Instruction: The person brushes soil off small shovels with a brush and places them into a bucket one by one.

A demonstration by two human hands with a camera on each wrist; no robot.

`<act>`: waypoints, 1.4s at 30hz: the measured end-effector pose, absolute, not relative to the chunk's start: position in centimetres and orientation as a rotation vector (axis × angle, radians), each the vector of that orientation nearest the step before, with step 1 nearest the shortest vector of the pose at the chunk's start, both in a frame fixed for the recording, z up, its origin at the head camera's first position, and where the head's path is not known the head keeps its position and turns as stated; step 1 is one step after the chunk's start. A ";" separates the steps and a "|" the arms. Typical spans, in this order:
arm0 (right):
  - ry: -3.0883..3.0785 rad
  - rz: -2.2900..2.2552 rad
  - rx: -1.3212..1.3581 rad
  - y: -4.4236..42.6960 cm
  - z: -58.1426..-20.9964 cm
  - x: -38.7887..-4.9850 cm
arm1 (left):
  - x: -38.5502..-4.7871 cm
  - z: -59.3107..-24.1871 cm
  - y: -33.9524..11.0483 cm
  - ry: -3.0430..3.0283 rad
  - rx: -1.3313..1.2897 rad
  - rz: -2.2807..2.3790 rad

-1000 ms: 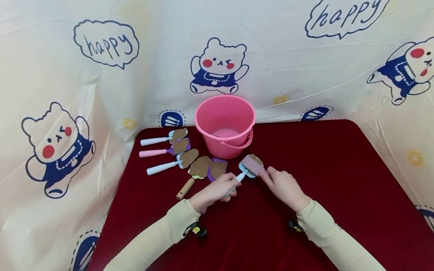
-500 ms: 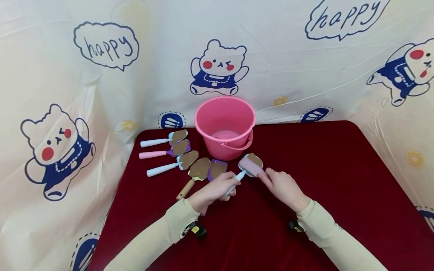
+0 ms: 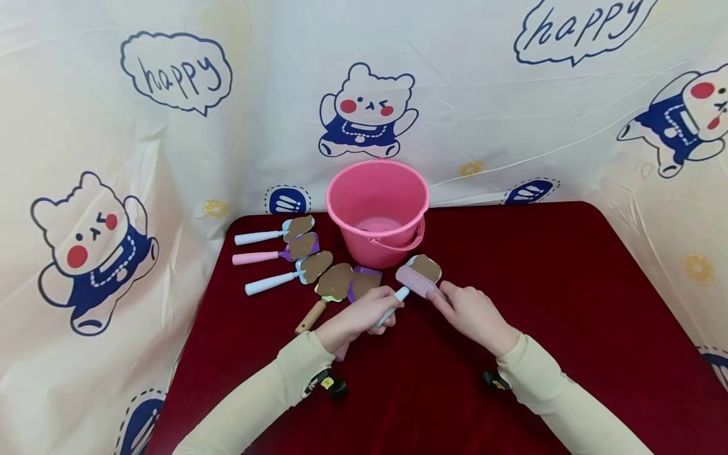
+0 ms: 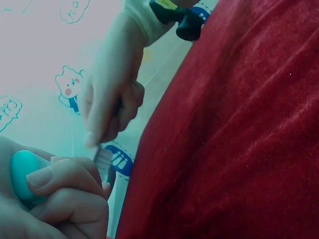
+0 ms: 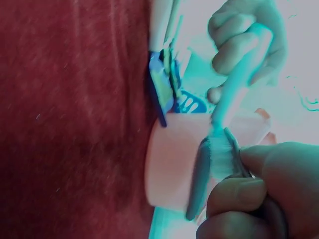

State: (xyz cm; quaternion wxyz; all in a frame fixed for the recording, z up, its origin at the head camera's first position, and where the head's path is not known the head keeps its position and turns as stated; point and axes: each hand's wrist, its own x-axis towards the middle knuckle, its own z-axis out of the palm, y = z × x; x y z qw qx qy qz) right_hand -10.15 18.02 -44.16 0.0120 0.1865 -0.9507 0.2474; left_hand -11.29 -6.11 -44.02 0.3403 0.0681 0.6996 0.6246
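My left hand [image 3: 365,314] is curled round the handle of a pale-blue spatula [image 3: 402,294], near-right of the pink bucket [image 3: 364,248]; my right hand [image 3: 474,317] pinches a pink brush [image 3: 417,282] across its blade. Likely light, stiff, best gripped by that handle.

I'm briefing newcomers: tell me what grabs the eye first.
The round pink plastic bucket, near the back edge of the red velvety cloth, probably comes first. In front of it, the left hand grips a blue-handled, brown-faced tool and the right hand holds a pink bristled brush across it.
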 end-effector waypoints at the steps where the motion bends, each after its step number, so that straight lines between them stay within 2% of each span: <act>1: -2.972 0.767 0.581 18.1 -44.2 -10.2 | -11.3 -44.0 -6.1 1.817 0.180 1.630; 12: -2.988 0.768 0.489 19.2 -44.7 -10.8 | -10.8 -44.2 -6.3 1.797 0.196 1.622; 21: -2.974 0.810 0.603 18.8 -44.6 -10.4 | -11.0 -44.0 -6.0 1.813 0.172 1.628; 32: -2.969 0.761 0.528 19.4 -44.9 -10.8 | -10.9 -44.2 -5.9 1.821 0.164 1.636; 42: -2.978 0.798 0.637 19.1 -45.2 -10.7 | -10.8 -44.1 -5.8 1.820 0.174 1.633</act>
